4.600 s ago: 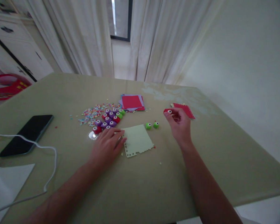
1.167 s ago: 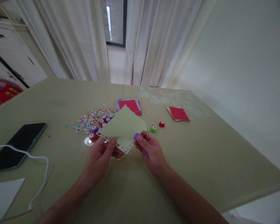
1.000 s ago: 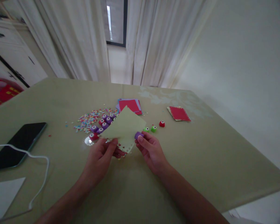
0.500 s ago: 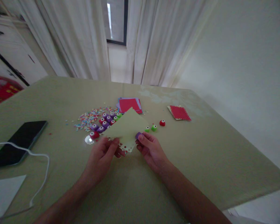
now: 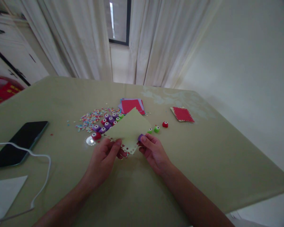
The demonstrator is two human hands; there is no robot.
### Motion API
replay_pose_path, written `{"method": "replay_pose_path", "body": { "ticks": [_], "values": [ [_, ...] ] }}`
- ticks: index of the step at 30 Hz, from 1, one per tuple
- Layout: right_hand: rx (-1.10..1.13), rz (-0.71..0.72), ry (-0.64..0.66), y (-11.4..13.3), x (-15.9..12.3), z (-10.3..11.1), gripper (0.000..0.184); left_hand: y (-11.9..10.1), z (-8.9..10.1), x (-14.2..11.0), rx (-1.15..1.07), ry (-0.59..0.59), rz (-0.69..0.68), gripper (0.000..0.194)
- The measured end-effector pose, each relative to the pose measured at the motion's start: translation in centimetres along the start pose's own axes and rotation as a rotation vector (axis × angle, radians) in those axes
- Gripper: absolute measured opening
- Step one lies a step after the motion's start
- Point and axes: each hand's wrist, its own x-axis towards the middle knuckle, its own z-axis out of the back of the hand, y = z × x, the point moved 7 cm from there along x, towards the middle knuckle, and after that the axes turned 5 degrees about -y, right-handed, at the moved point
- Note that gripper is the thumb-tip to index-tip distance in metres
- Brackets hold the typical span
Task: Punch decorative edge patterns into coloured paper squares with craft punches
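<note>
A pale green square of paper (image 5: 130, 126) is held above the table, tilted with one corner pointing away. Small shaped holes run along its near edges. My left hand (image 5: 106, 156) pinches its lower left edge between thumb and fingers. My right hand (image 5: 153, 151) grips a purple craft punch (image 5: 140, 137) at the paper's right edge. Two green craft punches (image 5: 156, 129) and a red craft punch (image 5: 165, 124) stand just beyond my right hand. Left of the paper, purple, red and green craft punches (image 5: 107, 125) are clustered, partly hidden by the sheet.
Loose coloured paper bits (image 5: 91, 119) lie in a heap beside the cluster. Behind is a stack of coloured paper (image 5: 132, 106); at right, a red punched stack (image 5: 182, 114). A phone (image 5: 19, 145), white cable (image 5: 48, 170) and white sheet (image 5: 7, 195) are at left.
The paper was lifted off the table into my left hand. My right hand let go of the red craft punch, now on the table, and took the purple one to the paper's edge.
</note>
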Motion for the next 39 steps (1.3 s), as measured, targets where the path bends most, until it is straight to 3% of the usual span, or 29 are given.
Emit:
{"method": "replay_pose_path", "body": {
  "ticks": [39],
  "values": [
    [-0.092,0.12,0.013,0.29,-0.06,-0.35,0.042,-0.41,-0.18,-0.21,0.052,0.015,-0.014,0.028]
  ]
}}
